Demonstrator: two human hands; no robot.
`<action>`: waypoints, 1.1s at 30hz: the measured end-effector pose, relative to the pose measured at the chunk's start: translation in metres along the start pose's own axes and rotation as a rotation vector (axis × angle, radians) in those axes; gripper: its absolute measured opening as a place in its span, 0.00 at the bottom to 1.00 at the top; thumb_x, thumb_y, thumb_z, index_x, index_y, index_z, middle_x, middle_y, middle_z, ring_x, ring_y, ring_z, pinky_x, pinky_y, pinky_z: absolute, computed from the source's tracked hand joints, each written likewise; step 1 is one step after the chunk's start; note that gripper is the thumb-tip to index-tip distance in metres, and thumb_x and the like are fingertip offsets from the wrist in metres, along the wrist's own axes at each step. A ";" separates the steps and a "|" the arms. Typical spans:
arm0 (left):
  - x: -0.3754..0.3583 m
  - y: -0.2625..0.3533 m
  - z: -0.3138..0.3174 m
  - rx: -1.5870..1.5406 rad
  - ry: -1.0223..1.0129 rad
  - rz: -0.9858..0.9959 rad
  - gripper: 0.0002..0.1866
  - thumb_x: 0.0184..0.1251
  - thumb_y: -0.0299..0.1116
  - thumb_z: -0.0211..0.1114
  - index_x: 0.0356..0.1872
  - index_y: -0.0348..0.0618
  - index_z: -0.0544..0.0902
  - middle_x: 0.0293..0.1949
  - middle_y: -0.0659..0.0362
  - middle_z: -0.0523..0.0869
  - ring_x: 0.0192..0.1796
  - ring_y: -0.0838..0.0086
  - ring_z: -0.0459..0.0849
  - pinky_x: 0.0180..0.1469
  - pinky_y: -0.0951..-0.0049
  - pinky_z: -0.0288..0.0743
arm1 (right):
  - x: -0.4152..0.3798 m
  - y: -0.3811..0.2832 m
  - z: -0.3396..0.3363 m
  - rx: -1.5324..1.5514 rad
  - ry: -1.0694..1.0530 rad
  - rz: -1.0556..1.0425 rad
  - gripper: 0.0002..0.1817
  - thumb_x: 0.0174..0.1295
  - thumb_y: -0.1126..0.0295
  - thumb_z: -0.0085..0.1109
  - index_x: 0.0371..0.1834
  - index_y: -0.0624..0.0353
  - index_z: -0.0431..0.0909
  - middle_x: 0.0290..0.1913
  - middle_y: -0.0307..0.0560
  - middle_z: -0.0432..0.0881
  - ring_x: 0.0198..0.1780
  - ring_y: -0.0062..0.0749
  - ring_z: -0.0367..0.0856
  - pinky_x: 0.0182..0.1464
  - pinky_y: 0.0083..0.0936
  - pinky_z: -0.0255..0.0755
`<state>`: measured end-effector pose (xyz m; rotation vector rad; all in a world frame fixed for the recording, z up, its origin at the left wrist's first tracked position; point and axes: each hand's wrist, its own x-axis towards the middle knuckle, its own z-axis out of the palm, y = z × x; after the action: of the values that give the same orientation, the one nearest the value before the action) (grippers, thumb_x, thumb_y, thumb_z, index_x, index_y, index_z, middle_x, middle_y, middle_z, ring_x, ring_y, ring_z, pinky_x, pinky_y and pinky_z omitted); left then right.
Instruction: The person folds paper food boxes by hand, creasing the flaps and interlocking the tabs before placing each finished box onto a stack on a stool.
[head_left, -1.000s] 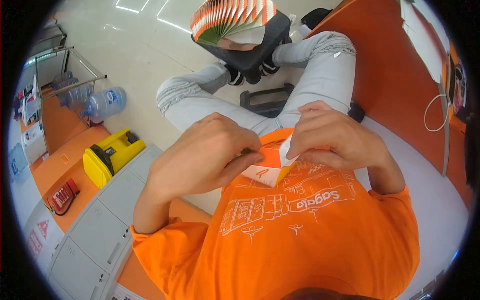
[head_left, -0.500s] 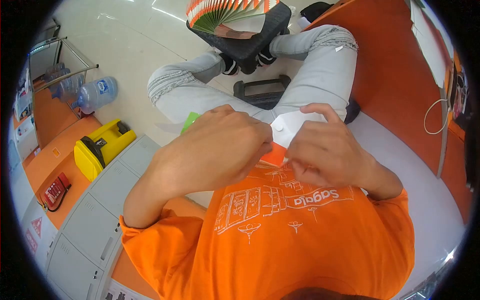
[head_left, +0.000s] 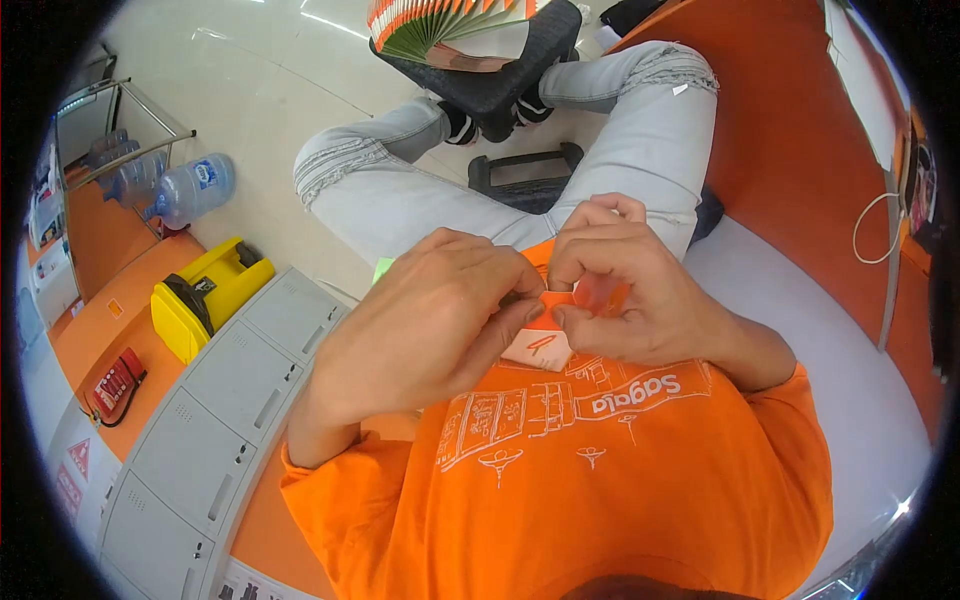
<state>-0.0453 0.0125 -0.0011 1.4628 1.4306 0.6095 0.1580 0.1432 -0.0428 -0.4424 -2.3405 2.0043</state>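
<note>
Pinching a small, folded orange-and-white paper piece (head_left: 538, 348), the person's bare left hand (head_left: 430, 318) and bare right hand (head_left: 640, 290) are meeting before the orange printed T-shirt (head_left: 620, 470). Each thumb is closing toward its forefinger at the paper's upper edge; the left hand's other fingertips are hidden. Beyond the lap, a fanned row of green, orange and white folded papers (head_left: 440, 35) is resting on a black stool (head_left: 490, 88).

This looks like an office or staff room, with grey lockers (head_left: 232, 378), a fire extinguisher (head_left: 117, 386) and large water bottles (head_left: 194, 191).
</note>
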 end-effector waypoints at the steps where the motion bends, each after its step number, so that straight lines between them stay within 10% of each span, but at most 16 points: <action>1: -0.001 0.000 0.002 -0.001 0.002 -0.001 0.07 0.63 0.22 0.70 0.40 0.36 0.82 0.35 0.51 0.86 0.40 0.52 0.85 0.52 0.59 0.75 | -0.001 0.002 0.004 0.000 -0.003 0.000 0.12 0.52 0.64 0.72 0.33 0.57 0.80 0.31 0.37 0.78 0.43 0.32 0.76 0.69 0.42 0.52; 18: -0.008 0.003 0.010 -0.062 0.047 0.024 0.07 0.60 0.22 0.71 0.37 0.39 0.82 0.34 0.54 0.85 0.40 0.56 0.84 0.64 0.53 0.73 | -0.002 0.002 0.030 -0.001 0.169 -0.095 0.11 0.43 0.71 0.69 0.24 0.51 0.74 0.26 0.33 0.73 0.39 0.31 0.72 0.60 0.42 0.51; 33: -0.010 -0.009 0.005 -0.241 -0.019 -0.012 0.08 0.61 0.25 0.75 0.37 0.39 0.84 0.36 0.54 0.87 0.41 0.57 0.85 0.53 0.63 0.73 | -0.002 0.002 0.035 -0.061 0.241 -0.172 0.11 0.40 0.74 0.67 0.25 0.49 0.75 0.28 0.31 0.75 0.41 0.32 0.74 0.59 0.43 0.51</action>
<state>-0.0474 0.0003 -0.0084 1.2665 1.3017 0.7322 0.1536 0.1093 -0.0505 -0.4403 -2.2156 1.7054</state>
